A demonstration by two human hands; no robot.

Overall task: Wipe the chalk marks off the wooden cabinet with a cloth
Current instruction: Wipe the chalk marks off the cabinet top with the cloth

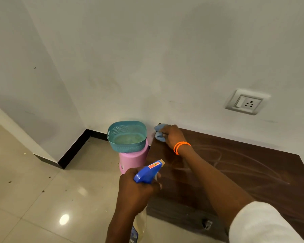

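Two hands are at work: the right hand (174, 135) bunches a blue cloth (159, 133) and presses it on the far left corner of the wooden cabinet (252, 172), near the wall, while the left hand (137, 192) grips a spray bottle (147, 172) over the cabinet's near left edge. Faint chalk marks (235, 160) loop across the top to the right of the cloth. To do this well, I would sweep overlapping strokes rightward from the corner, keep firm pressure, and turn the cloth once it loads with chalk
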